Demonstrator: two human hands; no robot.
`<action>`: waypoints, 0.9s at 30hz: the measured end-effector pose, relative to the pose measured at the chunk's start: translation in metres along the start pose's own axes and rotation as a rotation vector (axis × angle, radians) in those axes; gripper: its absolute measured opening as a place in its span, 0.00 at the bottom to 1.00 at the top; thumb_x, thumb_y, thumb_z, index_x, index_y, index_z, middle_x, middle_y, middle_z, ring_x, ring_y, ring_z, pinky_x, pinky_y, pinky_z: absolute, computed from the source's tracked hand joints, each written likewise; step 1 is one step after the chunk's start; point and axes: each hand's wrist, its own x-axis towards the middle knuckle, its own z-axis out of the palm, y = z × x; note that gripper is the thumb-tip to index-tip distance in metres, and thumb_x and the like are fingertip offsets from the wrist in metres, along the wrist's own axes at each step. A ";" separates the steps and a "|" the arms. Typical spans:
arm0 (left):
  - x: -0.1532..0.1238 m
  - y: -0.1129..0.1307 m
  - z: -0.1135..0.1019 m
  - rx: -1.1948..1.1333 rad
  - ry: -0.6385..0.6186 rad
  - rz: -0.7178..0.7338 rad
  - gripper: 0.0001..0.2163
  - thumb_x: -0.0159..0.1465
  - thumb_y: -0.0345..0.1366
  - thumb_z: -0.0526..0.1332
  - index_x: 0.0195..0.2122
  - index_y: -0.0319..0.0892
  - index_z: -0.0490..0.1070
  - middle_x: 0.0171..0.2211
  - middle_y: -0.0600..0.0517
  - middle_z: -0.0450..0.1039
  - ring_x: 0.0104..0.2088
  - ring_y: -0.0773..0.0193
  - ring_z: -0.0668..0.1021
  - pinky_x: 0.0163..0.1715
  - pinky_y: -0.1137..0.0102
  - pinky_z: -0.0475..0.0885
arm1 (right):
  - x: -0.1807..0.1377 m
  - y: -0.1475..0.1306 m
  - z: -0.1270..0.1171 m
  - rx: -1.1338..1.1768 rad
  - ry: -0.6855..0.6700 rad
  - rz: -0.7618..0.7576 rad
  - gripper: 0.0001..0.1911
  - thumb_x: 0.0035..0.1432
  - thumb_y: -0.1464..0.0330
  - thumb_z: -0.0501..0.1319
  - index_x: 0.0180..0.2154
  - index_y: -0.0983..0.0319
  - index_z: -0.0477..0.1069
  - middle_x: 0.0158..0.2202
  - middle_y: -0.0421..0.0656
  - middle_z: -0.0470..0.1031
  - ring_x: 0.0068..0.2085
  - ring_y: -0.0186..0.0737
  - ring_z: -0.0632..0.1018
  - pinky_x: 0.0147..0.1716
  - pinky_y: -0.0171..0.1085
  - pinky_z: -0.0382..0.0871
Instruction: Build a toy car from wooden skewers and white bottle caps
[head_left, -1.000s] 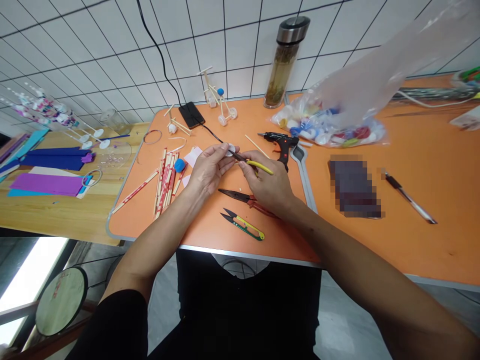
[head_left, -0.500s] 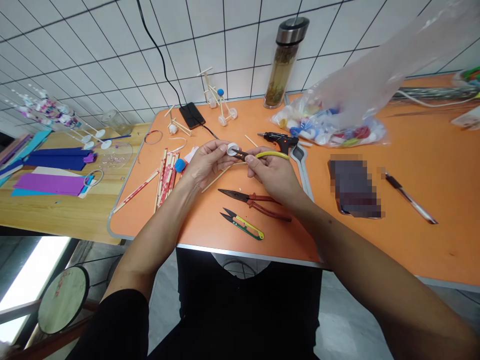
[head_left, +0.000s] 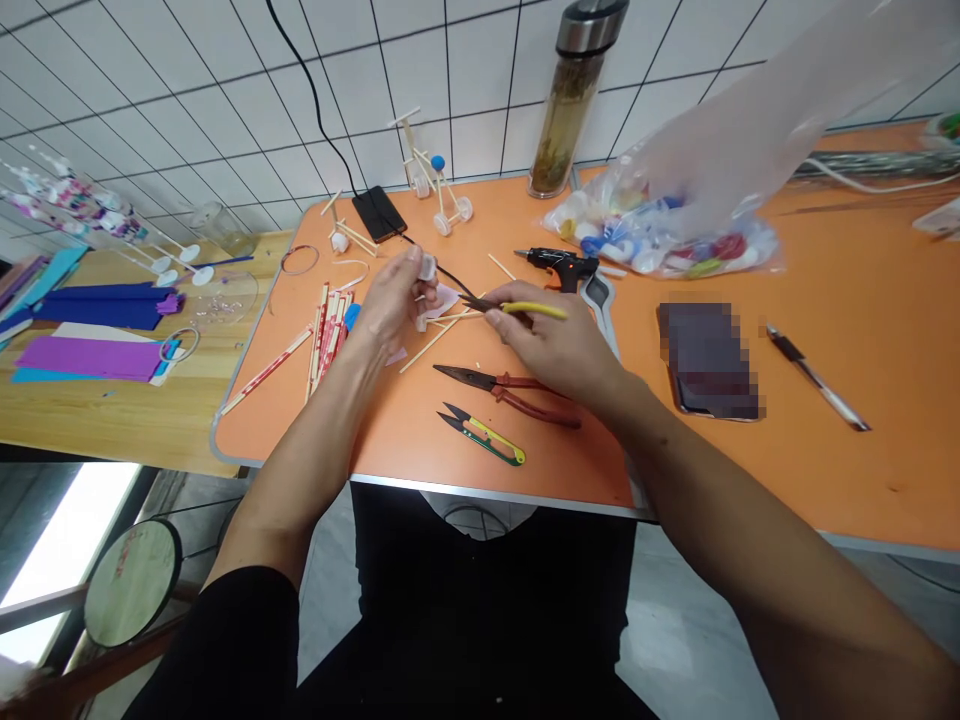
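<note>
My left hand (head_left: 390,298) pinches a small white bottle cap (head_left: 427,267) above the orange table (head_left: 420,440), with another white cap (head_left: 422,322) just under it. My right hand (head_left: 551,345) is closed on a yellow-handled cutter (head_left: 517,308) whose dark tip points left toward the cap. A thin wooden stick (head_left: 431,342) lies on the table between the two hands.
Red-handled pliers (head_left: 510,390) and green-yellow snips (head_left: 484,436) lie near my right wrist. A pile of chopsticks (head_left: 326,335) lies left of my hands. Further back are a black glue gun (head_left: 559,263), a stick-and-cap model (head_left: 435,185), a phone (head_left: 380,212), a tea flask (head_left: 570,100) and a bag of caps (head_left: 660,240).
My left hand has lifted the white cap up and away from the cutter's tip. My right hand with the cutter has shifted slightly. The view has tilted a little downward.
</note>
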 end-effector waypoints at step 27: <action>0.031 0.012 -0.047 -0.229 0.101 0.070 0.13 0.79 0.31 0.65 0.63 0.46 0.78 0.58 0.45 0.86 0.62 0.53 0.88 0.68 0.52 0.83 | -0.076 -0.076 0.016 -0.944 -0.725 -0.279 0.15 0.70 0.80 0.52 0.46 0.62 0.76 0.34 0.50 0.79 0.33 0.54 0.80 0.28 0.45 0.54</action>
